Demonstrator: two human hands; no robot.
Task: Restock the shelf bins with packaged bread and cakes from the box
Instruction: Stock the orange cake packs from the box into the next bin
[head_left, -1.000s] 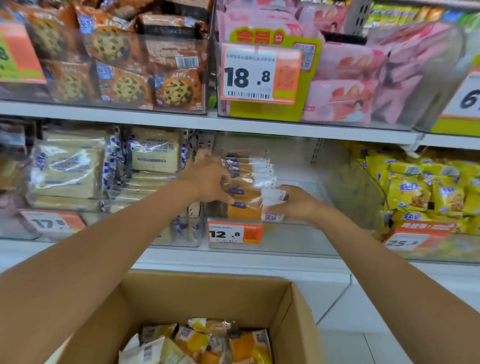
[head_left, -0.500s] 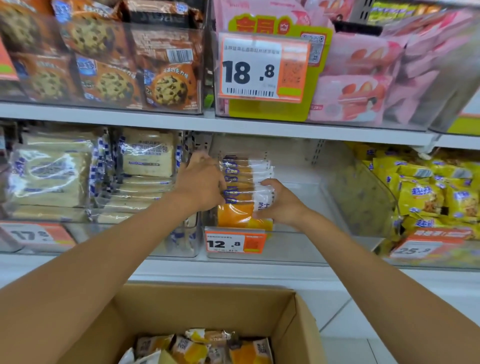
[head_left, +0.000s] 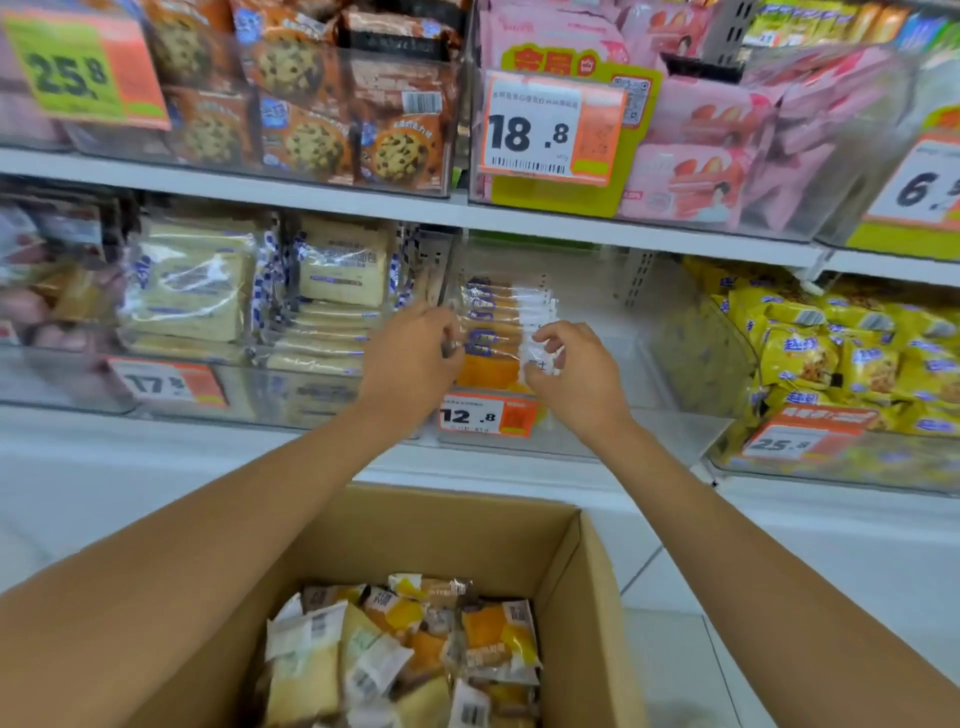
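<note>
On the middle shelf, in the clear plastic bin (head_left: 613, 379) behind the orange price tag (head_left: 485, 414), the stack of cakes (head_left: 493, 332) is standing on edge, slim packets leaning one against the next with blue labels and white crimped ends showing. The left hand (head_left: 410, 358) is pressing against the stack's left side, fingers bent. The back of the hand is hiding whether they are gripping anything, so I cannot tell. The right hand (head_left: 576, 374) is curling its thumb and fingers round the white ends of the front packets, pinching them lightly. The wrappers are looking glossy and slippery, and the orange cake inside is looking soft. To my eye the row is relying on both hands, and with most of the bin lying bare to its right, the packets are likely to fan out and topple that way once the hands are letting go. Squeezing harder is risking dented sponge or a split seam. To the left, pale square bread (head_left: 187, 291) is lying in crinkly film, and to the right yellow bags (head_left: 831, 353) are bulging in their own bin. Below, the cardboard box (head_left: 589, 597) is sitting open, holding a loose jumble of packets (head_left: 405, 654) waiting their turn.
</note>
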